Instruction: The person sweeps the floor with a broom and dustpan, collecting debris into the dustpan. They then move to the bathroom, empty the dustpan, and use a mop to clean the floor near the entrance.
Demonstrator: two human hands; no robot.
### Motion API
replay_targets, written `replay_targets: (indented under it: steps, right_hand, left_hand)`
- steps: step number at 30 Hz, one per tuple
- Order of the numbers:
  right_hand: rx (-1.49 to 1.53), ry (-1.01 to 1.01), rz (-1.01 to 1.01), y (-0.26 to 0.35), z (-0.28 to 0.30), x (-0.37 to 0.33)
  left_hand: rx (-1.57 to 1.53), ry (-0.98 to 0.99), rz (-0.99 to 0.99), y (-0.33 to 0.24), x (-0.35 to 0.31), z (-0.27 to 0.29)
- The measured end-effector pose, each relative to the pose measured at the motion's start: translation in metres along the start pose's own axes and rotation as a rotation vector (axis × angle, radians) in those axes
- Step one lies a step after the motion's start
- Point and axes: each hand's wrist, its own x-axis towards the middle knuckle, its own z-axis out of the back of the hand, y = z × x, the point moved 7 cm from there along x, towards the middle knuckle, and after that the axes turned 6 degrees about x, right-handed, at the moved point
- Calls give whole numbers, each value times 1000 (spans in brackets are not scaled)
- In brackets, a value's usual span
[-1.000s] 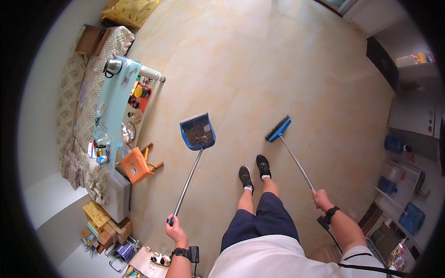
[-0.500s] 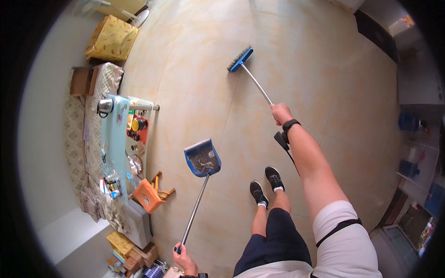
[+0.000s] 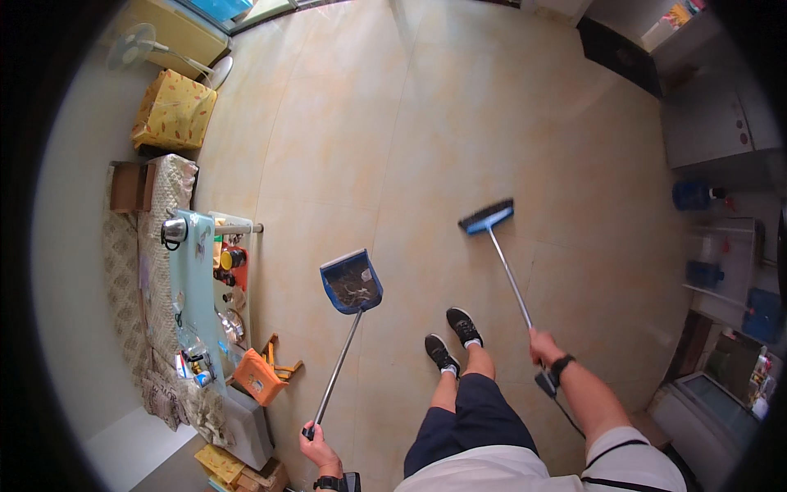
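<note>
My left hand (image 3: 318, 447) is closed round the handle end of a long-handled blue dustpan (image 3: 352, 281). Grey dust and a small pale scrap lie in its pan, which rests on the floor left of my shoes. My right hand (image 3: 543, 348) grips the metal stick of a broom (image 3: 490, 216). The broom's blue head with dark bristles is on the floor, ahead and to the right of the dustpan, apart from it. A black strap hangs by my right wrist.
Along the left stand a glass-topped table (image 3: 195, 287) with a kettle (image 3: 174, 233), an orange-topped stool (image 3: 259, 377), a patterned sofa (image 3: 125, 279), a yellow covered box (image 3: 174, 111) and a fan (image 3: 131, 46). Blue water jugs (image 3: 693, 195) and shelves line the right. Tiled floor (image 3: 328, 164) lies between.
My right hand has drawn the broom back toward me and to the right, turning its head. The dustpan has stayed nearly in place. The view has shifted, showing more of the far end.
</note>
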Motion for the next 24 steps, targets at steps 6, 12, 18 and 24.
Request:
replay_targets:
  steps: [6,12,18,24]
  right_hand:
    - [217,-97,-70,-22,35,-109]
    - [-70,-164,375,168,48,-73]
    - [-107,-223,559,473,17,45]
    - [99,-320,391,668,16,120]
  left_hand:
    - [-102,5,-66,-46,9,-13]
    - [-129,-10,-110,-92,49,-25]
    - [-92,33,-121,-135,145,-69]
    - [-76,92,-198,-201,257,-108]
